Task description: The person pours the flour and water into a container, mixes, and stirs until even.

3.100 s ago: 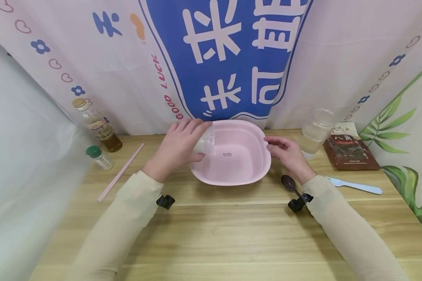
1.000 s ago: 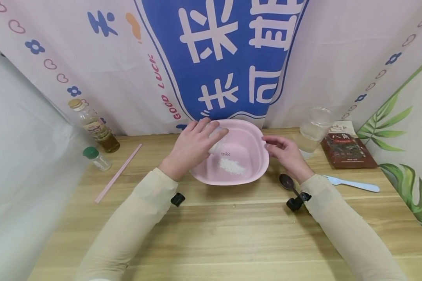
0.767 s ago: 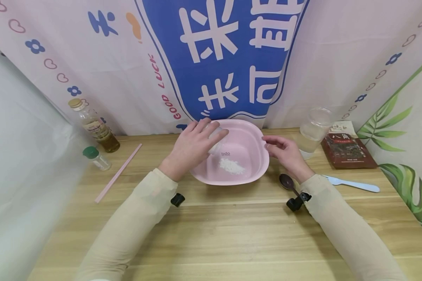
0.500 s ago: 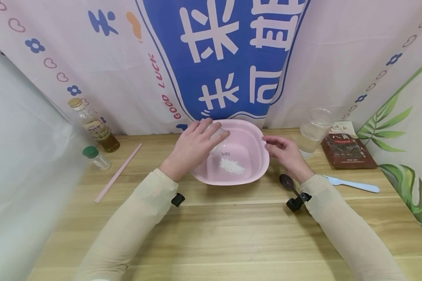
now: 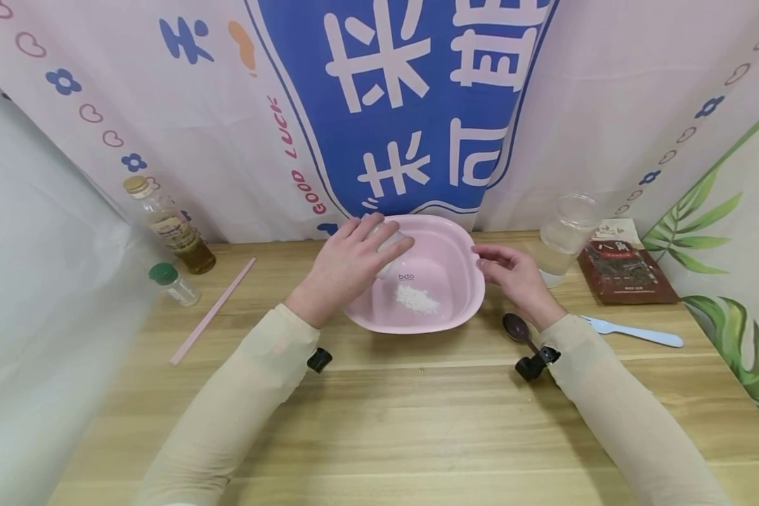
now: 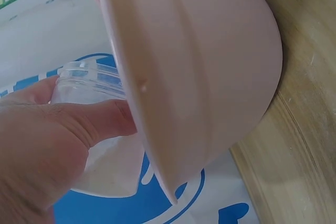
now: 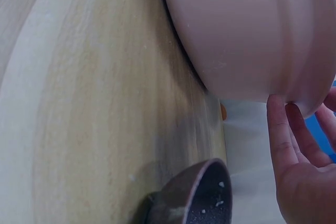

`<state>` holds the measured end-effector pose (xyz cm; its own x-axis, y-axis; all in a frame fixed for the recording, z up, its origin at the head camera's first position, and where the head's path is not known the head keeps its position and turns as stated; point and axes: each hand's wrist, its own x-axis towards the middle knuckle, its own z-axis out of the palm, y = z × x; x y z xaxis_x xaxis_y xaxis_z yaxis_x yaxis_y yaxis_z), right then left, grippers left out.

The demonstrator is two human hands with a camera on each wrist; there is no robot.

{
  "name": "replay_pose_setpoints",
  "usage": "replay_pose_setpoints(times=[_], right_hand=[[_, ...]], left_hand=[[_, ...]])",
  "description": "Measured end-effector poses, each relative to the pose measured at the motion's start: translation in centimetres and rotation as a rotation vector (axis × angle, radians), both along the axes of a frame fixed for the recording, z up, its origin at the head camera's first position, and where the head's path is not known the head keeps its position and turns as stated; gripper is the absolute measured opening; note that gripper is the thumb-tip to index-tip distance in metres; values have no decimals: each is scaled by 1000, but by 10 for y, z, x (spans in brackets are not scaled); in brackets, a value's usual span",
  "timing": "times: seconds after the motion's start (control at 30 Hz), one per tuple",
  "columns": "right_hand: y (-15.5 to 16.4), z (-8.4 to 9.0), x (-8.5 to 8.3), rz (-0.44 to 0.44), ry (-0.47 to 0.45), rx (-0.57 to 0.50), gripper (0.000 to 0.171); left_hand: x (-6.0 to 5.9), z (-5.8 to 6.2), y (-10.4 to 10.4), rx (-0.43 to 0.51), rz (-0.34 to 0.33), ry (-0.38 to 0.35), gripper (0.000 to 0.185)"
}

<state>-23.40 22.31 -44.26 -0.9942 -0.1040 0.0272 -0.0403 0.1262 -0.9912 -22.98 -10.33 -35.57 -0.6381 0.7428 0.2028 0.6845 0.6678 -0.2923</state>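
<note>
Tipping a clear jar over the pink basin

Holding a small clear jar (image 5: 388, 247) tilted mouth-down over the pink basin (image 5: 455, 246), the left hand (image 5: 344, 270) has its fingers (image 5: 379, 242) wrapped round the jar's body, thumb underneath. In the left wrist view the jar's threaded neck sits just past the thumb, right against the basin's near wall, and there's white powder inside it still. A small heap of white powder (image 5: 417, 300) lies on the basin floor, a bit below and to the right of those fingertips.

The right hand (image 5: 512, 277) is at the other side. Its fingers (image 7: 283, 129) are fairly straight and relaxed, tips touching the basin's outer wall just under the rim, not really gripping anything.

Other stuff on the table (image 5: 379, 422): a dark spoon (image 5: 517, 328) just behind the right wrist with a few white specks in its bowl, a clear plastic cup (image 5: 566, 232) past the right fingers, then a brown packet (image 5: 626, 270) and a light blue utensil (image 5: 635, 332) further out that way. Well off beyond the left hand there's an oil bottle (image 5: 167, 225), a small green-capped bottle (image 5: 173, 283) and a pink stick (image 5: 213, 310).
</note>
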Motion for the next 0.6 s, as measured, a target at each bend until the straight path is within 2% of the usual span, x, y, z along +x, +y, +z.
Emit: replay_pose_setpoints(times=[0.33, 0.6], right_hand=[[1, 0, 0, -2, -11, 0, 43], [1, 0, 0, -2, -14, 1, 43]], left_hand=[[1, 0, 0, -2, 2, -1, 68], [0, -1, -1, 40, -13, -16, 71]])
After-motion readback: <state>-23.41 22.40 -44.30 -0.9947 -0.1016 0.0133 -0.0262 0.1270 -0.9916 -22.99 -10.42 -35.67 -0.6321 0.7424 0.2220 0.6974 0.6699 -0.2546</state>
